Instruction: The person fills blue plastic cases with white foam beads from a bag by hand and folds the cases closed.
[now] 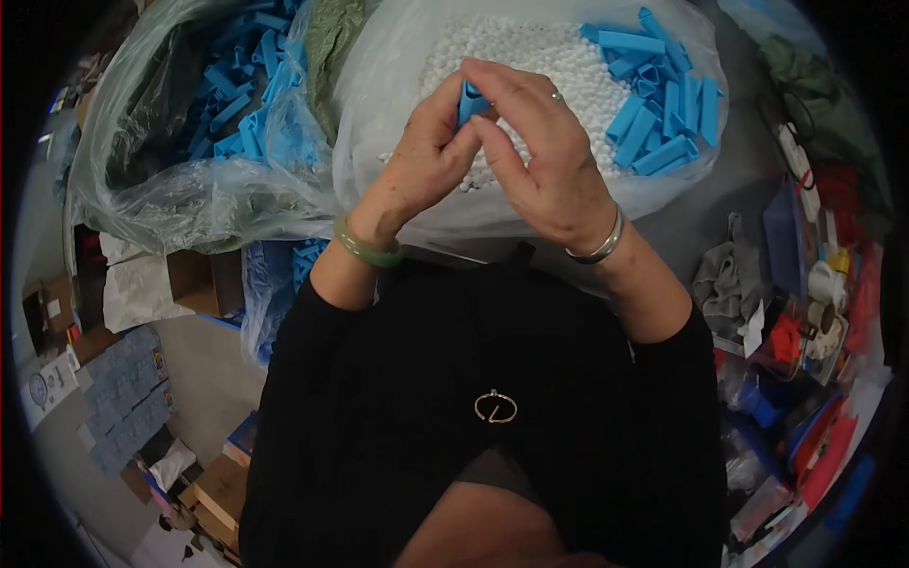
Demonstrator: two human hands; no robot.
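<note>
My left hand [433,142] is closed on a blue folded piece [471,102], a short hollow tube held upright between the fingers and thumb. From the other side my right hand [540,142] curves around the same piece, its fingertips and thumb meeting it at top and bottom. Whether a small ball is also pinched there I cannot make out. Below both hands lies a large clear plastic bag [407,210] of small white balls [530,47]. Several similar blue pieces [658,104] rest on the balls at the right.
At the left stands another plastic-lined bag [199,204] with many blue pieces [227,95]. A cardboard box [204,284] and a blue bag [260,303] sit below it. A grey cloth [729,284] and a cluttered tray of tools and oddments [819,322] are at the right.
</note>
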